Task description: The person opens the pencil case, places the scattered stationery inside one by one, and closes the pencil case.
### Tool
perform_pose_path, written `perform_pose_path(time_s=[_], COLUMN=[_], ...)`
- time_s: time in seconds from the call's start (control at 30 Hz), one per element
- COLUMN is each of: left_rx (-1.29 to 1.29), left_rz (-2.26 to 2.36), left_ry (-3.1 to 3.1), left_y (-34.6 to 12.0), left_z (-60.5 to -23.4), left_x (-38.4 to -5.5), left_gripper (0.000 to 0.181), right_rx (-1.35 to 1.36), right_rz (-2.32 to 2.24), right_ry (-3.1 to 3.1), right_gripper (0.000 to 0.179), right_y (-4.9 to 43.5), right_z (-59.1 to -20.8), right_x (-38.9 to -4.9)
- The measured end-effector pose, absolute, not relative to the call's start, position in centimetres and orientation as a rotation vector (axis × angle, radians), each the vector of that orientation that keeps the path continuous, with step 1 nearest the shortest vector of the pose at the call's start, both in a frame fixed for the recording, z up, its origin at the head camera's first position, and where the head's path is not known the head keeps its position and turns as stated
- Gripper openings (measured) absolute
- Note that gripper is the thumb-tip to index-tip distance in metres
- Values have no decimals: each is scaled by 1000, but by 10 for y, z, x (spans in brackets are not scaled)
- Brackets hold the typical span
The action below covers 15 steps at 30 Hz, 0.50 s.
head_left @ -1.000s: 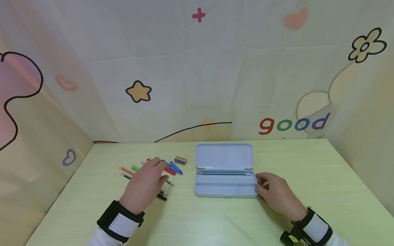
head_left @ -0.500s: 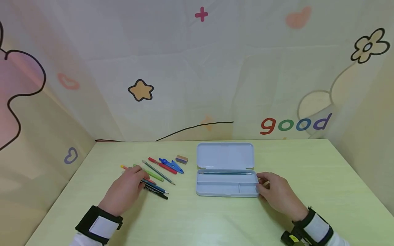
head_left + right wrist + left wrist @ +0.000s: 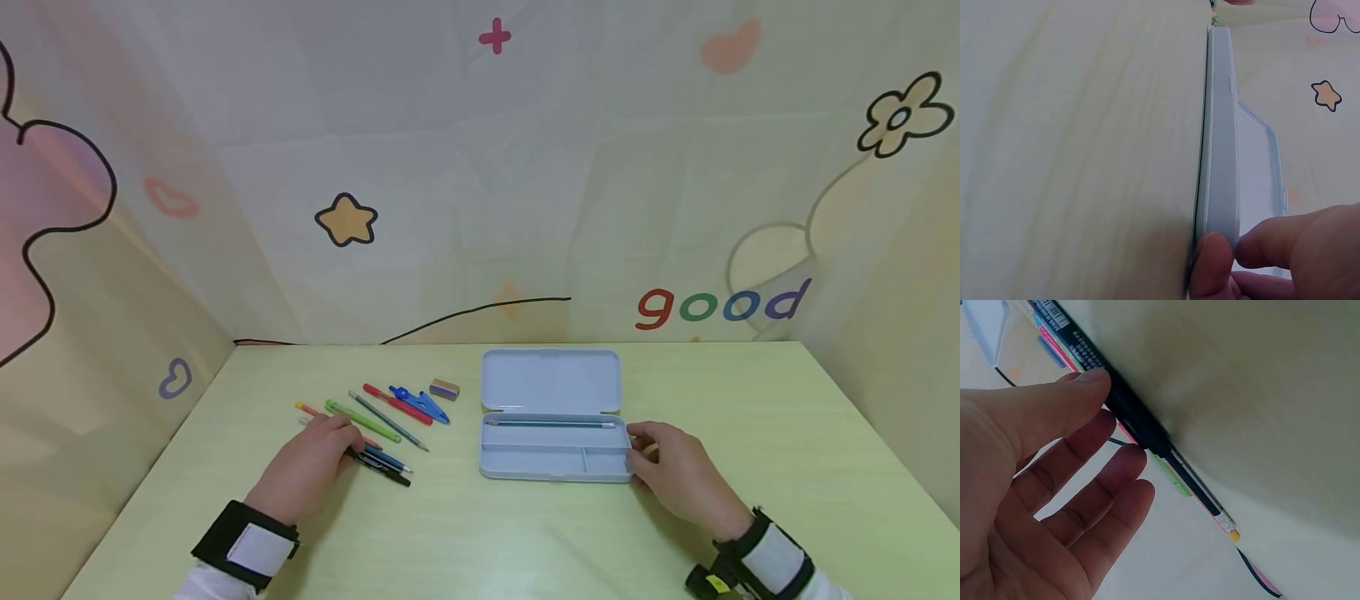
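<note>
Black pen pinched in fingers of left hand; pencil case gripped by right hand, presumably for steadiness.

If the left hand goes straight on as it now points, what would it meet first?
Most likely the black pen, right at the front of the left hand; they may be touching, but depth is unclear there.

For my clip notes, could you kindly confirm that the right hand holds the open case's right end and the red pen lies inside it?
No, the head view shows the red pen on the table; a greenish pencil lies inside. The right hand does hold the right end of the open case.
</note>
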<state>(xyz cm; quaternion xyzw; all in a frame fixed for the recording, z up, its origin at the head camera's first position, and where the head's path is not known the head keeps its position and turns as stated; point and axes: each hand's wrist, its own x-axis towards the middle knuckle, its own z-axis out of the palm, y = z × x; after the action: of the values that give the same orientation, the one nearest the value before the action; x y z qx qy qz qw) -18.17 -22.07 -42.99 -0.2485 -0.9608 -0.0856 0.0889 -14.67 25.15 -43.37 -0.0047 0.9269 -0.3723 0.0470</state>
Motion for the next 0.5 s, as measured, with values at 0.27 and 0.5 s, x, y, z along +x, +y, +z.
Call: perform_pose_path(time_s=[0.27,0.5], left_rx=[-730,-736], left_rz=[-203,-193], left_ry=[-2888,-2895], left_y=[-221,-221], left_z=[-432,-430], left_x=[-183,-180], left_gripper=[21,21], right_rx=[-41,-50], right_rz=[-1142,-1136], right_ry=[2837,2844], right_gripper=[42,41], right_y=[253,253], right_z=[-433,-434], right_x=[-147,-146])
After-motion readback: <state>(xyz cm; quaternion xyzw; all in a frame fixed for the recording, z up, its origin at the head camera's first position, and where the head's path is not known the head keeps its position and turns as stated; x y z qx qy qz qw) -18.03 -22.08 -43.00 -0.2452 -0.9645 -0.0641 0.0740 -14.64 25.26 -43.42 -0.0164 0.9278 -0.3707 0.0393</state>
